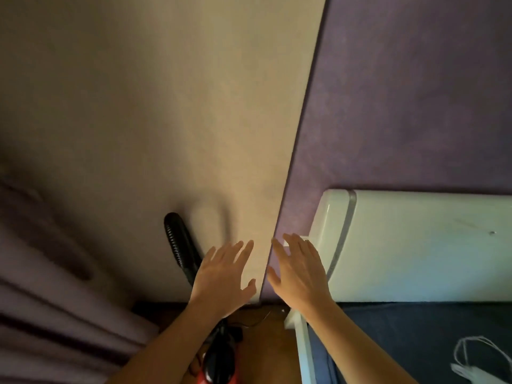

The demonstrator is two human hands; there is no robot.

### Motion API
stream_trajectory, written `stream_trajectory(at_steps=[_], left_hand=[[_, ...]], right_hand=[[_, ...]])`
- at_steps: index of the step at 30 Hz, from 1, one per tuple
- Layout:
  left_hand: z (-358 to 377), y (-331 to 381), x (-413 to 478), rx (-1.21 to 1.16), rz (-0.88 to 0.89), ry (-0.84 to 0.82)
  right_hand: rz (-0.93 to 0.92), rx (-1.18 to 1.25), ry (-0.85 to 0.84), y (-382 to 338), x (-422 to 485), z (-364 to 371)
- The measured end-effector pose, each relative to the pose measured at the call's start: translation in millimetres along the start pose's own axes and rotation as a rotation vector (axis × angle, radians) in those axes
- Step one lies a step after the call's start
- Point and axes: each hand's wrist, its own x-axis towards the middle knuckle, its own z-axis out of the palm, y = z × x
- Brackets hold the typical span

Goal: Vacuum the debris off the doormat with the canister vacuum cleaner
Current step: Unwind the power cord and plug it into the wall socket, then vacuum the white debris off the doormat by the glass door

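Left hand [221, 278] and right hand [297, 275] raised side by side, fingers spread, holding nothing

The vacuum cleaner [219, 364] sits low on the floor [266, 353] near the wall [138, 134], its body glossy black over red and only partly in view. Its black ribbed hose [178, 242] rises from it, curving up against the wall.

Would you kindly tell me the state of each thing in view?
left hand: open, fingers spread, holding nothing
right hand: open, fingers spread, holding nothing
vacuum hose: rising beside the wall, not gripped
canister vacuum: on the floor, untouched
curtain: hanging in folds
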Motion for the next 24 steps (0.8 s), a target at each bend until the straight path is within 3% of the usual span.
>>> stream_trajectory(at_steps=[7,13,24], left_hand=[[-78,-13,-87,-0.106,-0.163,-0.043],[-85,-65,-158,-0.110,-0.379,0.013],[-74,-110,-198,-0.187,-0.497,-0.018]], right_hand=[[-0.087,0.070,0.013,-42,-46,-51],[-0.144,0.063,-0.008,-64,-71,-50],[-0.246,0.041,-0.035,-101,-50,-39]])
